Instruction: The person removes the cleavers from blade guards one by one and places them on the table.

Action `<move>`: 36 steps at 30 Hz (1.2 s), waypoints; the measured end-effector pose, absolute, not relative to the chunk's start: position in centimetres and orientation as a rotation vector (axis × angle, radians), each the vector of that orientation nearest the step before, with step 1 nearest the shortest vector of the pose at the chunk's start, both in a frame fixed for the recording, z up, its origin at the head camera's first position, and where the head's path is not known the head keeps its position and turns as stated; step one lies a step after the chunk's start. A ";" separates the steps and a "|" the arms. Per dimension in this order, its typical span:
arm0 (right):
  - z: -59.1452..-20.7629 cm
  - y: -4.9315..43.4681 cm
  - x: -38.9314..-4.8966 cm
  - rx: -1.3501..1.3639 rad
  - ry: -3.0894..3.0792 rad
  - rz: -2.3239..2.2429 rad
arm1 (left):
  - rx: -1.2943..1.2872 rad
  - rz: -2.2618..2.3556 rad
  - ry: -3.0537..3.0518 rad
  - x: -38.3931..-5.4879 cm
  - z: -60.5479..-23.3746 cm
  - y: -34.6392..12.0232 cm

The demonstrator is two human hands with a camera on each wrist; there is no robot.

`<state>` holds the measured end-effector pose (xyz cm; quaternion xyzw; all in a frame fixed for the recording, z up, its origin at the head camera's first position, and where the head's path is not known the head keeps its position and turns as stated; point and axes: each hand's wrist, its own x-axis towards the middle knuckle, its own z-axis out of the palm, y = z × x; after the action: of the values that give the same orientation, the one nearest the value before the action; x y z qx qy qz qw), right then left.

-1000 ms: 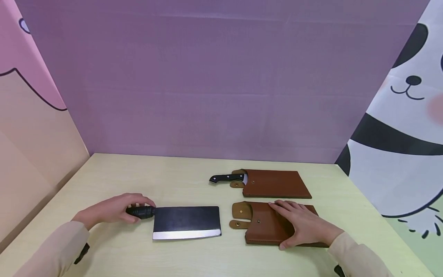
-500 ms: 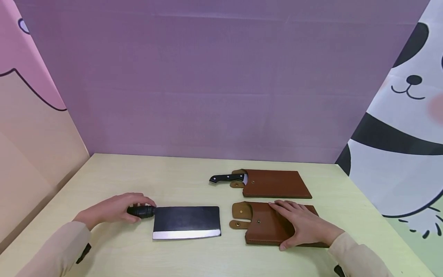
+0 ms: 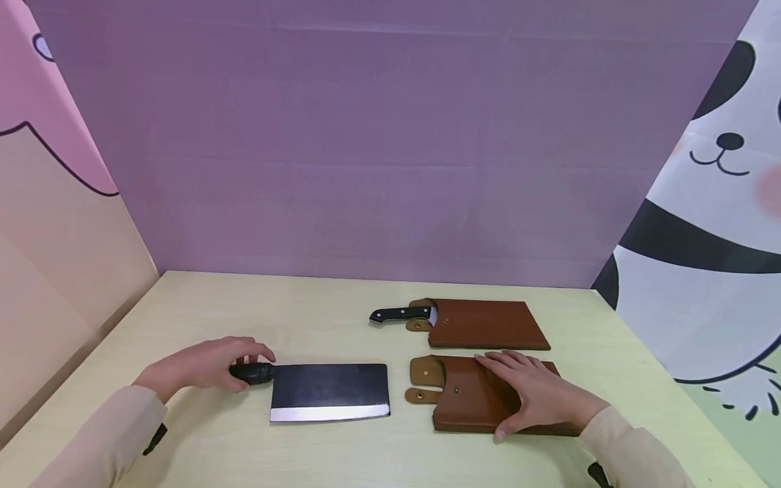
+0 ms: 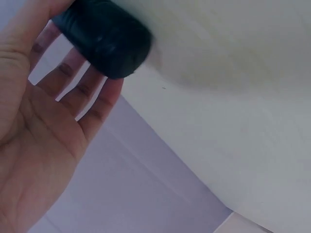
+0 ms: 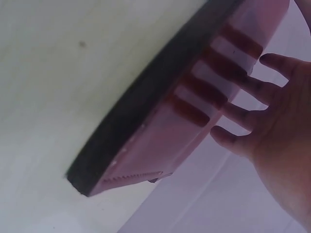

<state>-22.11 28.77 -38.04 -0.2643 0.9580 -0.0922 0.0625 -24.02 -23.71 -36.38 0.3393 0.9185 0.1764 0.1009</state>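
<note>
A cleaver with a wide dark blade (image 3: 330,392) and bright edge lies left of centre. Its black handle (image 3: 253,373) sits between the thumb and fingers of my left hand (image 3: 210,364). Those fingers are loosely bent, with a gap to the palm, beside the handle (image 4: 109,41) in the left wrist view. My right hand (image 3: 537,392) is spread over a brown leather knife sheath (image 3: 466,400), thumb at the near edge. From the right wrist, relaxed fingers show close to the sheath (image 5: 150,145); whether every fingertip touches cannot be told.
Behind lies a second brown sheath (image 3: 488,322), holding a knife whose black riveted handle (image 3: 399,314) sticks out leftward. The near sheath's flap (image 3: 425,371) and snap strap (image 3: 423,396) are unfastened. A purple backdrop (image 3: 384,149) rises behind the pale table (image 3: 293,312).
My left hand has shifted slightly right and up over the handle, its index finger lifting a little. The right hand, the cleaver and both sheaths have stayed nearly still.
</note>
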 end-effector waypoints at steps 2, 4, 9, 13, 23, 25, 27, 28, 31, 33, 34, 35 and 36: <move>-38.0 28.7 -22.1 -0.798 2.894 -0.292 | 0.989 0.523 2.702 -24.1 -36.2 -23.5; -37.8 28.7 -22.1 -0.793 2.887 -0.311 | 0.977 0.528 2.693 -24.1 -36.0 -23.2; -37.4 28.6 -22.4 -0.821 2.903 -0.318 | 0.970 0.564 2.669 -24.2 -35.5 -22.5; -37.1 28.6 -22.8 -0.872 2.940 -0.296 | 1.001 0.587 2.669 -24.5 -35.4 -21.8; -36.8 29.1 -24.4 -0.907 3.006 -0.287 | 0.958 0.613 2.681 -25.2 -35.7 -19.0; -36.8 29.1 -24.8 -0.905 3.018 -0.297 | 0.961 0.626 2.679 -25.3 -35.7 -18.4; -36.9 29.1 -25.2 -0.898 3.027 -0.308 | 0.967 0.625 2.678 -25.5 -35.8 -17.8; -36.9 29.1 -25.3 -0.896 3.031 -0.308 | 0.972 0.621 2.678 -25.6 -35.9 -17.5; -36.9 29.1 -25.9 -0.878 3.043 -0.301 | 0.982 0.620 2.680 -25.8 -36.2 -16.5; -36.9 29.2 -26.3 -0.865 3.051 -0.294 | 0.988 0.619 2.689 -26.1 -36.4 -15.9; -36.9 29.2 -26.5 -0.858 3.055 -0.292 | 0.993 0.611 2.699 -26.3 -36.5 -15.6; -36.9 29.2 -26.7 -0.850 3.059 -0.290 | 0.999 0.602 2.710 -26.4 -36.6 -15.3; -36.9 29.2 -26.9 -0.844 3.062 -0.295 | 1.006 0.589 2.724 -26.6 -36.8 -14.9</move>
<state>-26.86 29.24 -36.85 -0.2645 0.9596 -0.0926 -0.0242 -26.58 -14.92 -36.75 0.3383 0.9157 0.1979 0.0891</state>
